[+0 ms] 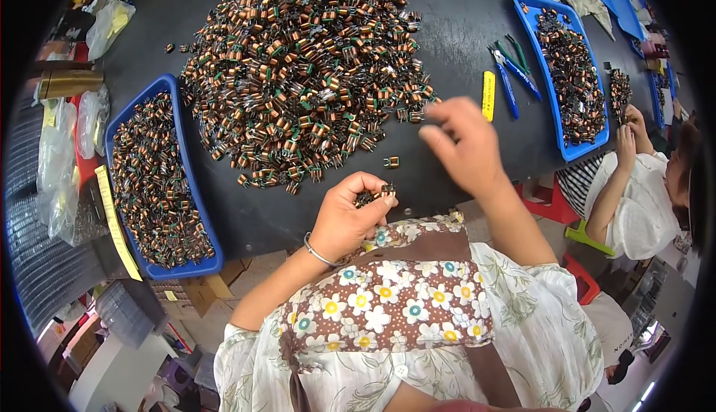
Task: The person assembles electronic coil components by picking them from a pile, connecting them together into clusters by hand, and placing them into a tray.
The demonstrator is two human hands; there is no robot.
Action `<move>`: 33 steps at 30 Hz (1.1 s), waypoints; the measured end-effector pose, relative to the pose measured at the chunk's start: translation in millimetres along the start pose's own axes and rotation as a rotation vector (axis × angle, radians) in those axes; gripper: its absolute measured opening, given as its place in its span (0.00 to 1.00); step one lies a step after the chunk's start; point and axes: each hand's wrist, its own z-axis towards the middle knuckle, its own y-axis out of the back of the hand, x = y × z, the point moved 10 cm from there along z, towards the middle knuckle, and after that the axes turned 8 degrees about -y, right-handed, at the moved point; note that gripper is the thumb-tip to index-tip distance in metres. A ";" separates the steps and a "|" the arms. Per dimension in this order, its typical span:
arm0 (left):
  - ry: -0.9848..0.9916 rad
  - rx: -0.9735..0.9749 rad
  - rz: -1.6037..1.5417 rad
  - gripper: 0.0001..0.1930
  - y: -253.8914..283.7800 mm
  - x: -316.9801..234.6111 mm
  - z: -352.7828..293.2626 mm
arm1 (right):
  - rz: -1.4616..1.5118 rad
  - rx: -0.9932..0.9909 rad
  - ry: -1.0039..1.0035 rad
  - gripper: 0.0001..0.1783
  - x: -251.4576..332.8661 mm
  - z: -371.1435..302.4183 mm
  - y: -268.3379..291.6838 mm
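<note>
A large heap of small copper-wound coils [298,69] with black and green parts covers the middle of the dark table. My left hand [347,214], a bangle on its wrist, is closed around a few of these coils [388,190] close to the table's front edge. At the heap's right edge is my right hand [470,147], slightly blurred, with thumb and forefinger apart. I see nothing held between them. A single loose coil [391,162] lies on the table between my two hands.
Blue trays full of coils stand at the left [209,233] and right [600,143]. Blue-handled pliers [509,87], green-handled pliers [518,52] and a yellow strip [488,95] lie right of the heap. A co-worker [634,188] handles coils at the far right. Plastic bags [60,173] hang at the left.
</note>
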 end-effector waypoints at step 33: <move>-0.024 -0.090 0.056 0.07 14.8 -6.0 -2.3 | 0.212 0.470 -0.149 0.09 15.3 -26.9 -56.2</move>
